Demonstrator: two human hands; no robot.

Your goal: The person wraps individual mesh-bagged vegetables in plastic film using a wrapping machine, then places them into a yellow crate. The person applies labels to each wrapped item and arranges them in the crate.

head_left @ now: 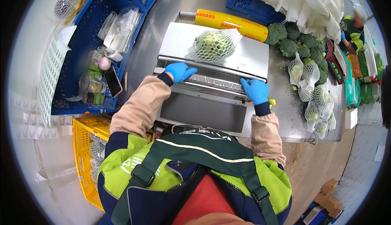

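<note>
Touching the wrapper from its near side are two hands, both gloved in blue. The left hand lies at the left end of the wrapper's front rail, fingers spread over it; the right hand is at the right end, fingertips against it. Whether either one is gripping, I cannot tell, as the fingers partly hide their own contact. A netted head, pale green and probably broccoli, sits on top of the wrapper, apart from both hands. Behind the wrapper lies a yellow roll. To its right are bare broccoli and netted bundles. Left of the wrapper stands a blue crate, a phone at its side.
</note>
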